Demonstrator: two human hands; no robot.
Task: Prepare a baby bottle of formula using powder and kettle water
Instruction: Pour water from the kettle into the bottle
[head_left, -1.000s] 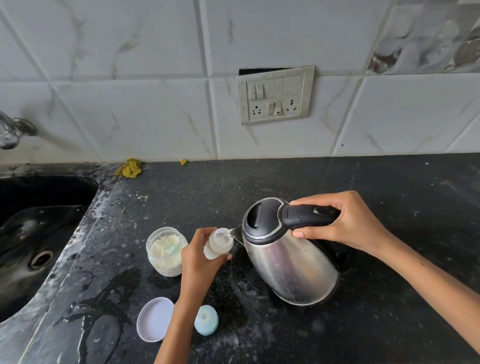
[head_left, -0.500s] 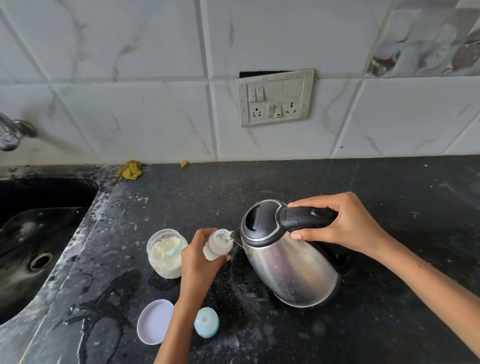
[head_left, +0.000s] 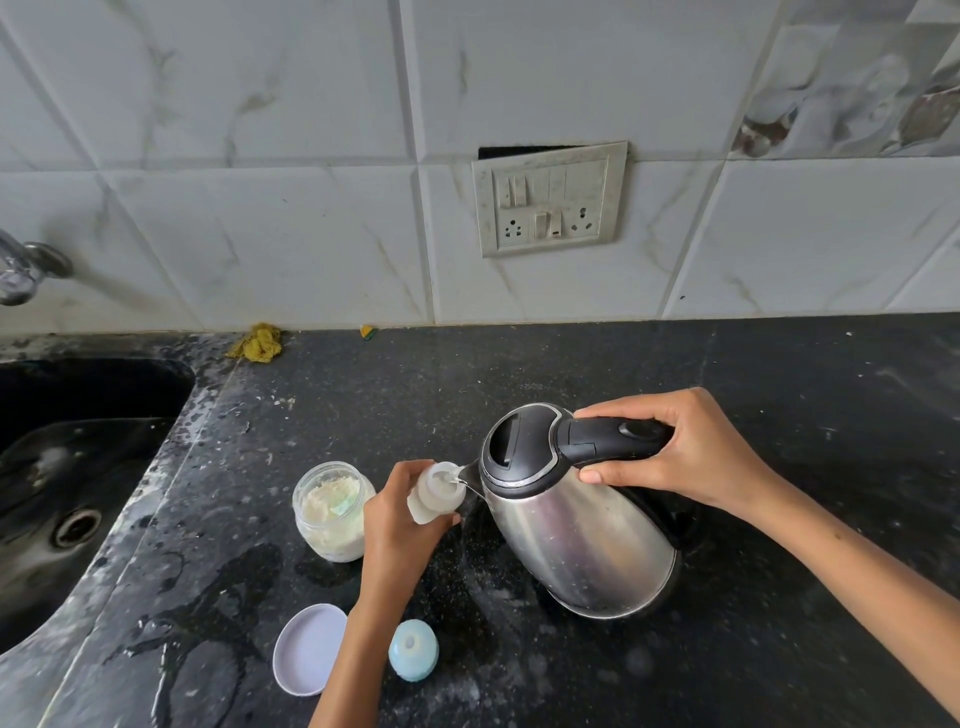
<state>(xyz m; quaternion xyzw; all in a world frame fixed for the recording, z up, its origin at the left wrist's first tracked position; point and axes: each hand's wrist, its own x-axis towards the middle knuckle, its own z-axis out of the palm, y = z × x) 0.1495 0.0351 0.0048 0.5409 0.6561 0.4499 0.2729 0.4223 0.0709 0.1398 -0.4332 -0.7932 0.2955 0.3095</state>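
Tilted slightly further, the steel kettle (head_left: 582, 519) in the gripping right hand (head_left: 691, 457) meets the small translucent bottle's (head_left: 434, 493) mouth; left hand (head_left: 400, 525) clasps it, leaning rightward.

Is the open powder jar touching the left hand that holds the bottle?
Cannot tell. In the head view, the left hand overlaps the right edge of the powder jar, so neither contact nor a gap shows plainly.

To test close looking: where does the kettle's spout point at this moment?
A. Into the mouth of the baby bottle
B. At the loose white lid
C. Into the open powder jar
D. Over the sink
A: the tilted kettle has its spout at the mouth of the baby bottle, which the left hand holds upright.
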